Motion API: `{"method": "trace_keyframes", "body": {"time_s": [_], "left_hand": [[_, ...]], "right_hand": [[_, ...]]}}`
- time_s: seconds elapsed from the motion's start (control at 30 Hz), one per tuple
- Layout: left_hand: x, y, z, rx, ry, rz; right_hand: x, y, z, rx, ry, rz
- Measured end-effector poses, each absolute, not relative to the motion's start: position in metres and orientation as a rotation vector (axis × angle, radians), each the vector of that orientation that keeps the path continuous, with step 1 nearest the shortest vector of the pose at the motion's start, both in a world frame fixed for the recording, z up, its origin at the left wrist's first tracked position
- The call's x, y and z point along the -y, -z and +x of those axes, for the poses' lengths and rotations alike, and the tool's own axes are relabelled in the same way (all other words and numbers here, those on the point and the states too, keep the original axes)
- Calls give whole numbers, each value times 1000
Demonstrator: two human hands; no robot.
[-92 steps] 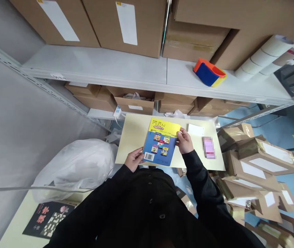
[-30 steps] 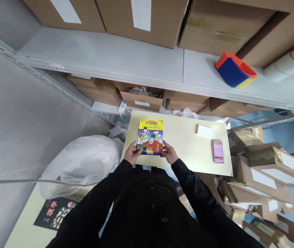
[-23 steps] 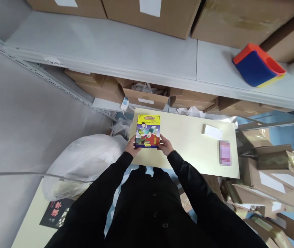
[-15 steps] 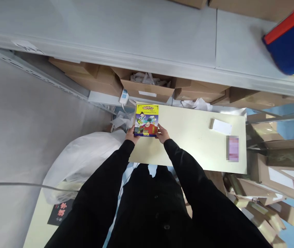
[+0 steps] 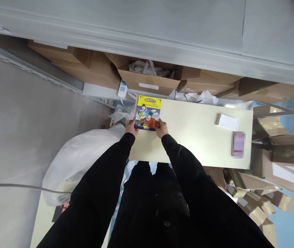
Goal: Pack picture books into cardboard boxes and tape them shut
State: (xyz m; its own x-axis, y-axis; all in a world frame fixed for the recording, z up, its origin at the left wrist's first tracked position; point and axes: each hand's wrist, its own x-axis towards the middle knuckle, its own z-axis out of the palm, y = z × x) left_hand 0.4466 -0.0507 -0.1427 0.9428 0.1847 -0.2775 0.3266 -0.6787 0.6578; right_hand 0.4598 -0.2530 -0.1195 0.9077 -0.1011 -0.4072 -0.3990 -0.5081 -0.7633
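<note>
A colourful box or book (image 5: 148, 113) with a yellow top band and cartoon figures faces up over the left end of the pale table (image 5: 188, 137). My left hand (image 5: 132, 127) grips its lower left edge, the thumb on the near corner. On the lower right edge, my right hand (image 5: 161, 128) holds it in the same way. The fingers beneath it are mostly hidden. Whether it rests on the table or is lifted slightly, I cannot tell. To the right on the table lie a small white box (image 5: 228, 122) and a blurred purple item (image 5: 238, 144).
A grey metal shelf (image 5: 136, 31) runs across the back, with cardboard boxes under it, one open box (image 5: 147, 81) holding white packets. A large white plastic bag (image 5: 77, 158) bulges at the left. Several cartons (image 5: 278, 172) are piled at the right. A cable (image 5: 25, 186) crosses at left.
The camera view has shifted a little, so the table and shelf sit slightly differently in the picture. Both hands keep their hold on the colourful box or book.
</note>
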Motion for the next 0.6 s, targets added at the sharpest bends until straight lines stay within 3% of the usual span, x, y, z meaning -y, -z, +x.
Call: {"method": "trace_keyframes", "body": {"time_s": [0.37,0.6], "left_hand": [[61,133,433,-409,396,2478],[69,100,389,-532,582,2393]], "right_hand": [[258,118,450,-358,-449,-2128],[304,112,414,-332,-694,-2046]]}}
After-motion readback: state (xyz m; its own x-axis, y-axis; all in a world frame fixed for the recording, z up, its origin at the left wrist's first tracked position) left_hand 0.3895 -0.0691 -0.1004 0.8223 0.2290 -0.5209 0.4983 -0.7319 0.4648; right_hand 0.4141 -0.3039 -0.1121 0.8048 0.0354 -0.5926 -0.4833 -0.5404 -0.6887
